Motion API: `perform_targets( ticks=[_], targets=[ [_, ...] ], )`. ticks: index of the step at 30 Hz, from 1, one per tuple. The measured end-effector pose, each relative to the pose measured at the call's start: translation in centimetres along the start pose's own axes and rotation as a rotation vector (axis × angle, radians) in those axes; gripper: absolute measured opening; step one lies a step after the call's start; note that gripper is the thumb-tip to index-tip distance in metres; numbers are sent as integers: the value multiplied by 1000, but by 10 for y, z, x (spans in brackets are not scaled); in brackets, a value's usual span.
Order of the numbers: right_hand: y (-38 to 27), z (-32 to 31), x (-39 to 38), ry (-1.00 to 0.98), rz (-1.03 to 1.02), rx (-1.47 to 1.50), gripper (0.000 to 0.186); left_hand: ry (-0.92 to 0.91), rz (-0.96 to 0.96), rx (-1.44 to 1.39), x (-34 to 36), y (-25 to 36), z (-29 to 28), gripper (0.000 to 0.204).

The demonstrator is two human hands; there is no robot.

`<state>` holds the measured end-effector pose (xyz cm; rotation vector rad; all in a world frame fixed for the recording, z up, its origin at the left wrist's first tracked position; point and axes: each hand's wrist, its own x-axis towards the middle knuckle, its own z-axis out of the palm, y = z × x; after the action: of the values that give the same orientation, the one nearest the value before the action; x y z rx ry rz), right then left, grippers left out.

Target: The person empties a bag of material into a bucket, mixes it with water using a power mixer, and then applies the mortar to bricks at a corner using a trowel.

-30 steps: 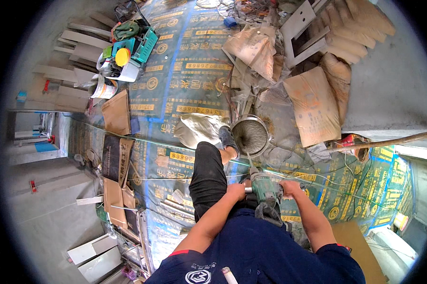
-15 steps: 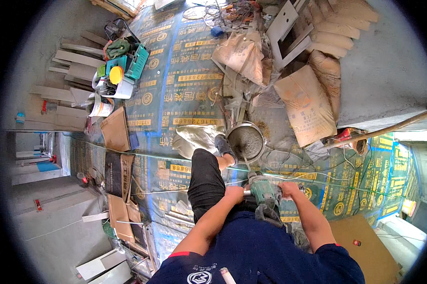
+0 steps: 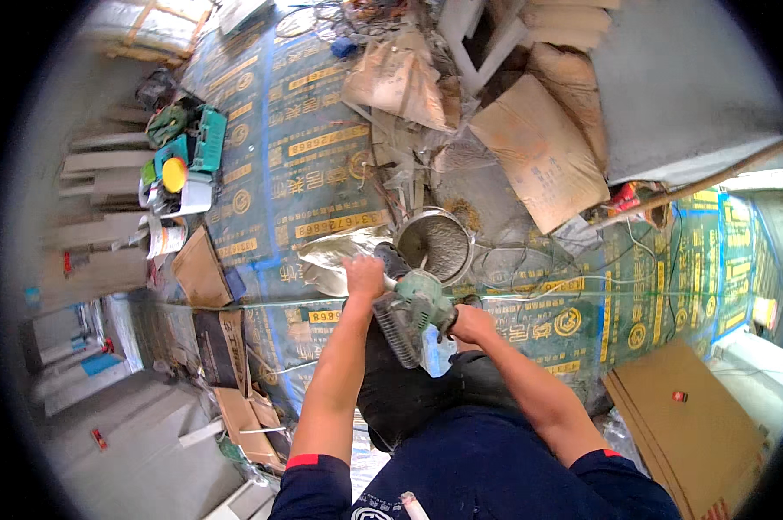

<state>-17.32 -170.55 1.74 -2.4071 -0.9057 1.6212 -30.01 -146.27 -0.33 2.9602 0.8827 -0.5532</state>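
A green handheld power mixer (image 3: 422,299) is held in both my hands, leaning over a round bucket (image 3: 471,253). Grey wet mortar (image 3: 450,236) lies inside the bucket, and the mixer's rod reaches down into it. My left hand (image 3: 365,276) is closed round the side handle at the mixer's left. On the other side, my right hand (image 3: 472,324) grips the rear handle, its fingers partly hidden by the body. A crumpled pale sack (image 3: 322,264) lies just left of the bucket, and my shoe (image 3: 391,258) stands against the bucket's left side.
Paper cement bags (image 3: 543,156) lie ahead on the right, with a dusty sack (image 3: 404,82) further ahead. A teal crate (image 3: 208,139) and a white pail (image 3: 164,236) stand at the left. Cables (image 3: 530,290) run over the printed floor sheeting. Cardboard (image 3: 678,433) lies at the near right.
The mixer has tilted and swung forward over the bucket. My left hand has moved forward and left with its handle. My right hand has shifted left, and the whole view has turned slightly.
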Motion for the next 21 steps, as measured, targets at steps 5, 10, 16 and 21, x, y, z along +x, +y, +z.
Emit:
perform_targets(
  ticks=[5,10,16,21],
  targets=[
    [-6,-18,-6,67,65,73,50,214,-5,-20,30,7,7,15],
    [3,-29,-17,107,78,59,47,239,57,2,33,17,14,14],
    [25,-23,-22,169,5,-41,31,176,112,-35,-14,24,15,13],
    [43,-15,-23,196,-57,-181,23,83,79,-139,-56,39,28,10]
  ],
)
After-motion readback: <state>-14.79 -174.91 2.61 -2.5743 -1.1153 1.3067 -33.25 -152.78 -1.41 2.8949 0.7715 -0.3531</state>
